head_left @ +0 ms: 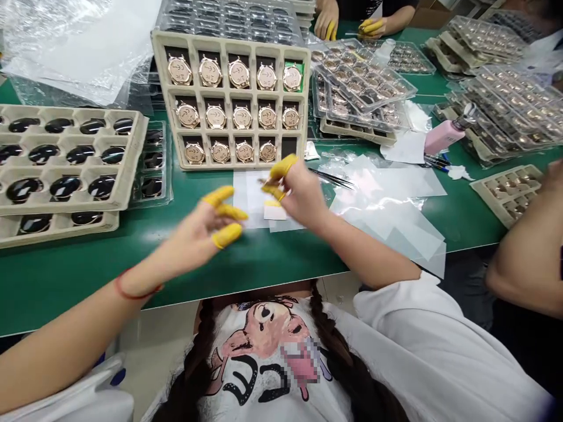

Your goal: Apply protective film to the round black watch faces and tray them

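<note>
My left hand [206, 225] hovers over the green table with yellow-tipped fingers spread and nothing in them. Closed in a pinch, my right hand [299, 190] has yellow finger cots too; a small brownish thing shows at its fingertips, too blurred to name. Under it lie white paper sheets [253, 202] and a small pale card [275, 212]. Just behind my hands, a beige tray [240, 47] leans upright with rows of rose-gold watch cases [241, 118], backs facing me. Its bottom right compartment shows only black lining. Black tweezers [332, 177] rest right of my right hand.
Left are stacked trays [138, 138] of dark, glossy watch faces [65, 187]. Translucent sheets [391, 217], a pink bottle [444, 136] and stacked clear trays [411, 88] lie right. A co-worker's hands [380, 26] are across the table; another person's arm [528, 252] is at right.
</note>
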Demonstrator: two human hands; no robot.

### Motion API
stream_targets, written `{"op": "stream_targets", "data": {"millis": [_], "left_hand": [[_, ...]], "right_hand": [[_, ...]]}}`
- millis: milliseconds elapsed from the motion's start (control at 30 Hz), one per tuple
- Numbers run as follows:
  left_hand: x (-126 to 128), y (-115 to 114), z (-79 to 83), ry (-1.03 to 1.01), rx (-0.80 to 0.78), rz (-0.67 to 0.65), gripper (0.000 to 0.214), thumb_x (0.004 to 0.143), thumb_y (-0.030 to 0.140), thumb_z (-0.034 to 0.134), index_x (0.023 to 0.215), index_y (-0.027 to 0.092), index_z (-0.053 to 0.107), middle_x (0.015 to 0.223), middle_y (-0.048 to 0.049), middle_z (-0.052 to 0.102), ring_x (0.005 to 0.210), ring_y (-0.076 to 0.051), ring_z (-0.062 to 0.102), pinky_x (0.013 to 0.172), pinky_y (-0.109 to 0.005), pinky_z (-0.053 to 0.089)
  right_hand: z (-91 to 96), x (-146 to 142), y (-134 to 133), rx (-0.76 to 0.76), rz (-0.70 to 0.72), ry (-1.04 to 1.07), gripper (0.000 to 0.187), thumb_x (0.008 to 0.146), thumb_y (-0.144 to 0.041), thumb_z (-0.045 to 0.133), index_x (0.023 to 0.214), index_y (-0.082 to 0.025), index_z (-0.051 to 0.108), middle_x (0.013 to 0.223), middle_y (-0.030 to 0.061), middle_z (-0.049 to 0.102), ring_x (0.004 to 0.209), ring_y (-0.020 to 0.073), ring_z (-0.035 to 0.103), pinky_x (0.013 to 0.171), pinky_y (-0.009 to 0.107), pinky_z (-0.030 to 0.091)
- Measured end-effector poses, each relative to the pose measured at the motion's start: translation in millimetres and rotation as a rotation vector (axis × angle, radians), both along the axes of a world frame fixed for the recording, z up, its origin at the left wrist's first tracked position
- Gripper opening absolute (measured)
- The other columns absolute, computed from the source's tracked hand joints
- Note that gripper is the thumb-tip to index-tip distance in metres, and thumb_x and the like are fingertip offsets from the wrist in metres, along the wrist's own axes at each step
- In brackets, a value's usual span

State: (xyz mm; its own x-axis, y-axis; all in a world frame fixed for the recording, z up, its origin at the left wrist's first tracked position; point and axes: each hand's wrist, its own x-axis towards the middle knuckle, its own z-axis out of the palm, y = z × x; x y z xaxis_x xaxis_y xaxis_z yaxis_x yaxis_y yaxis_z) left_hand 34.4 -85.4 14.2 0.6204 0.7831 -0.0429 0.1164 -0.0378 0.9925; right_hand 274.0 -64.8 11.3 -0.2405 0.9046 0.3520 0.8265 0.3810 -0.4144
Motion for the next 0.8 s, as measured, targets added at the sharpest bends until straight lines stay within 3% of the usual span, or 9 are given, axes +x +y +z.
{"op": "stream_targets", "data": {"millis": [67,133,267,333,433,567,633,700,800], "left_hand": [[16.6,3.1,-11.3,-0.024,-0.116,-0.117,0.061,0.090,0.043,0.070,0.139,0.024,0.040,0.098,-0.0035,0.065,0.082,-0.015,0.067,0.075,-0.032,0.059],[30.1,5.7,-25.0,-0.051,-0.182,-0.158,0.058,0.088,0.040,0.071,0.134,0.023,0.041,0.108,-0.0053,0.064,0.087,-0.015,0.067,0.076,-0.029,0.058],[34.3,9.7,-49.5,-0.038,-0.085,-0.047,0.053,0.089,0.036,0.069,0.131,0.024,0.040,0.133,-0.0091,0.055,0.113,-0.021,0.063,0.091,-0.034,0.058],[29.3,7.7,-56.1,0.021,0.012,-0.016,0.052,0.090,0.034,0.068,0.133,0.025,0.040,0.135,-0.0097,0.053,0.120,-0.023,0.060,0.100,-0.039,0.055],[23.6,-0.5,-57.9,0.082,0.108,-0.060,0.065,0.092,0.032,0.065,0.146,0.028,0.029,0.130,-0.0109,0.056,0.115,-0.023,0.062,0.100,-0.041,0.055],[22.0,-8.3,-54.0,0.158,0.094,-0.194,0.084,0.096,0.034,0.055,0.159,0.028,0.000,0.110,-0.0089,0.063,0.088,-0.020,0.065,0.084,-0.040,0.058],[22.0,-8.2,-52.1,0.169,0.030,-0.207,0.080,0.097,0.035,0.054,0.159,0.029,0.005,0.110,-0.0091,0.064,0.086,-0.020,0.064,0.082,-0.039,0.058],[23.0,-6.5,-50.4,0.105,-0.088,-0.199,0.070,0.096,0.035,0.056,0.155,0.030,0.019,0.116,-0.0092,0.062,0.092,-0.021,0.065,0.082,-0.036,0.059],[26.0,-2.4,-48.2,-0.009,-0.242,-0.119,0.051,0.091,0.030,0.063,0.137,0.028,0.039,0.119,-0.0069,0.059,0.097,-0.018,0.066,0.079,-0.030,0.059]], "right_hand": [[-1.4,-15.4,-24.5,-0.082,0.184,-0.068,0.016,0.098,-0.026,0.050,0.104,-0.020,0.064,0.107,0.0072,0.063,0.097,0.0194,0.058,0.080,0.032,0.050],[-8.3,-21.0,-36.4,-0.151,0.279,-0.130,0.022,0.098,-0.023,0.046,0.103,-0.022,0.067,0.109,0.0074,0.064,0.100,0.0208,0.056,0.082,0.034,0.050],[-21.5,-11.4,-33.1,-0.200,0.391,0.005,0.025,0.091,-0.011,0.045,0.104,-0.019,0.066,0.111,0.0107,0.063,0.102,0.0217,0.055,0.088,0.038,0.051],[-24.1,-6.1,-28.5,-0.222,0.399,0.197,0.022,0.091,-0.011,0.045,0.103,-0.019,0.062,0.109,0.0100,0.063,0.102,0.0202,0.056,0.088,0.038,0.052],[-25.0,-3.7,-25.3,-0.328,0.286,0.452,0.011,0.095,-0.023,0.055,0.105,-0.021,0.056,0.103,0.0063,0.061,0.090,0.0158,0.060,0.083,0.034,0.054],[-27.0,-4.7,-25.7,-0.503,0.244,0.449,0.016,0.093,-0.029,0.063,0.105,-0.020,0.060,0.098,0.0049,0.061,0.081,0.0141,0.058,0.076,0.032,0.054],[-29.0,-7.6,-27.7,-0.442,0.265,0.374,0.009,0.095,-0.028,0.060,0.099,-0.020,0.063,0.097,0.0059,0.062,0.085,0.0161,0.058,0.078,0.034,0.053],[-30.5,-12.5,-31.2,-0.288,0.286,0.270,0.011,0.097,-0.025,0.054,0.093,-0.021,0.063,0.097,0.0076,0.064,0.089,0.0185,0.056,0.081,0.036,0.051],[-26.8,-16.6,-35.8,-0.098,0.402,0.156,0.017,0.099,-0.023,0.048,0.088,-0.021,0.062,0.092,0.0072,0.066,0.084,0.0189,0.055,0.079,0.038,0.048]]}}
